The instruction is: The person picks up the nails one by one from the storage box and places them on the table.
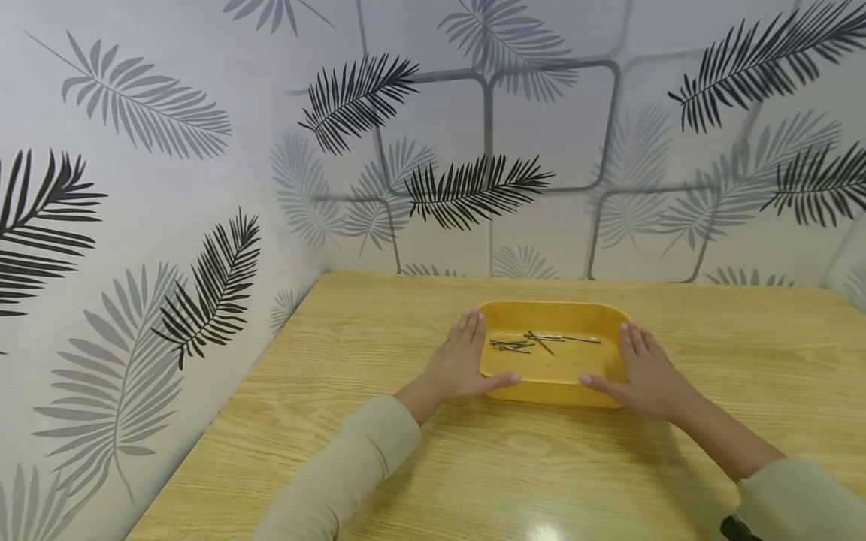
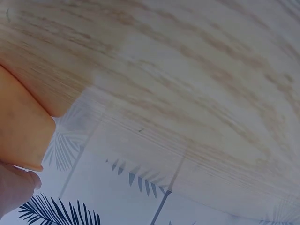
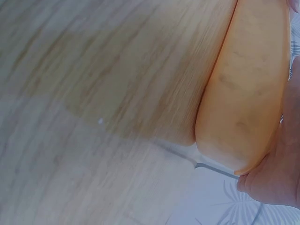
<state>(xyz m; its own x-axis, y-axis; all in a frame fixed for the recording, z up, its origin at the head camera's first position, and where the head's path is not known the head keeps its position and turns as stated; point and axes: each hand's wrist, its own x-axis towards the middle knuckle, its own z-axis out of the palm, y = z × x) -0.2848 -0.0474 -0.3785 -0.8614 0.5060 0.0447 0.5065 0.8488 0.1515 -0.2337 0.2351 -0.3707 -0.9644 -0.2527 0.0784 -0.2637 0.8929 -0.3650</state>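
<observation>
- Yellow tray (image 1: 551, 376) resting flat on the wooden table (image 1: 379, 466), toward the far middle, near the leaf-patterned wall (image 1: 135, 188).
- Inside the tray, a loose scatter of thin metal nails (image 1: 534, 342), lying across the floor of it, none spilled onto the table as far as can be seen.
- Left hand (image 1: 460, 364) pressed against the tray's left side, fingers straight along the wall, thumb stretched along the near edge; touching, not clenched.
- Right hand (image 1: 643, 376) set the same way on the right side, fingers straight, thumb along the near edge.
- Judged: tray bracketed on both sides but not lifted, bottom on the table; carrying or sliding not yet begun, nails untouched.
- Wrist views: only tray wall (image 3: 248, 93) and tabletop up close, nothing further.
</observation>
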